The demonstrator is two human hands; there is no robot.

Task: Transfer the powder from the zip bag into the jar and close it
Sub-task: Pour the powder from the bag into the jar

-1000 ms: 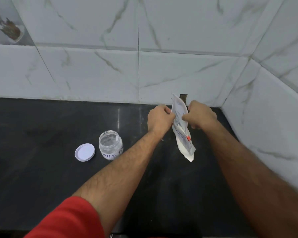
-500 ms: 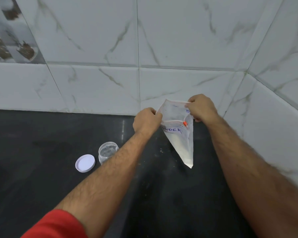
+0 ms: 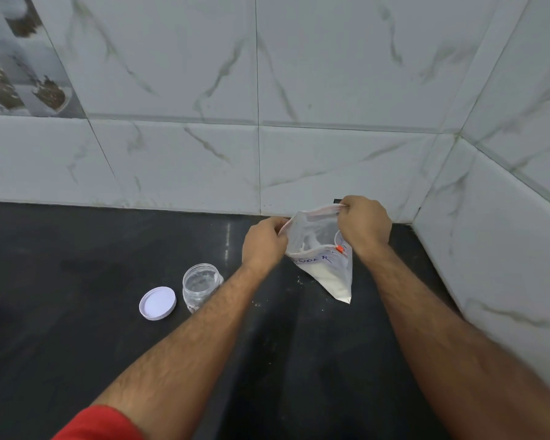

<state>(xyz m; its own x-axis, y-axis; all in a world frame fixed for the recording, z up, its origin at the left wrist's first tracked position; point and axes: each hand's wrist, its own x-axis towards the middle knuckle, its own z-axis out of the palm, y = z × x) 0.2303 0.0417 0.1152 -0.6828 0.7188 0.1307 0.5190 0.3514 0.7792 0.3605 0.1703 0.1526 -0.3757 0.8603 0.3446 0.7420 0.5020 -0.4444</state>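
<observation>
Zip bag [image 3: 326, 262] held above dark counter [image 3: 77, 249], mouth pulled open | left hand [image 3: 263, 242] and right hand [image 3: 364, 225] each pinch a lip | jar [image 3: 200, 285] open, well left, lid [image 3: 157, 303] beside it | risk: slack bag may tip, spilling powder [image 3: 331, 276] short of jar.

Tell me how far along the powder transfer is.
Done: the lid is off and lies beside the open jar, which looks empty. In hand: left hand and right hand pinch the bag mouth apart; powder sits in its lower corner. Left: pouring into the jar and closing it.
</observation>
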